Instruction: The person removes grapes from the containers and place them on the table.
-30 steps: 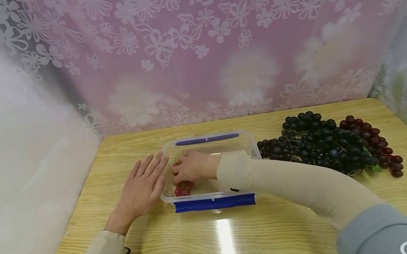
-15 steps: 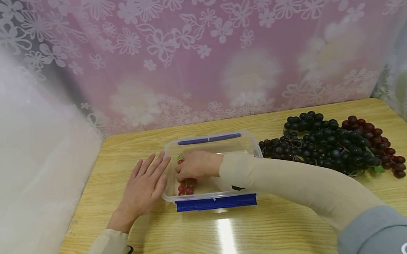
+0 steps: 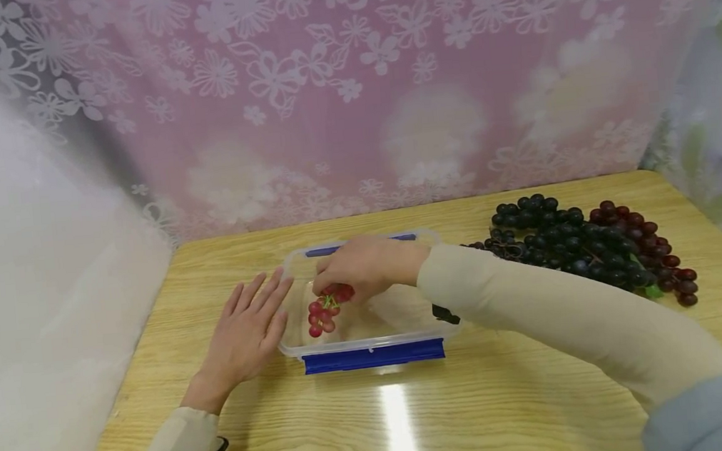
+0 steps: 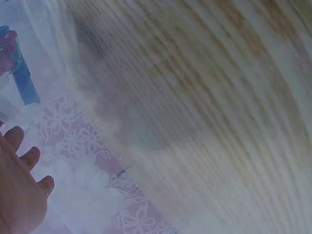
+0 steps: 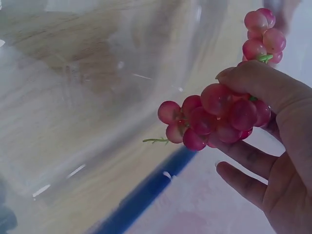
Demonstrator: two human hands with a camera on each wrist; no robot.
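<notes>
My right hand (image 3: 367,268) grips a small bunch of red grapes (image 3: 323,313) over the left part of a clear plastic box (image 3: 371,343) with blue latches. In the right wrist view, thumb and fingers pinch the grapes (image 5: 214,117) around the middle, and part of the bunch sticks out on either side. My left hand (image 3: 242,336) lies with straight, spread fingers, fingertips right at the box's left rim. Only part of that left hand (image 4: 22,190) shows in the left wrist view, its fingers extended.
A heap of dark grape bunches (image 3: 569,243) lies on the wooden table (image 3: 327,429) right of the box, partly behind my right sleeve. Beside it is a bunch of dark red grapes (image 3: 666,256). A pink flowered curtain (image 3: 351,112) hangs behind the table.
My right hand has risen from low in the box and moved back and right, lifting the red grapes with it. The left hand stays at the rim.
</notes>
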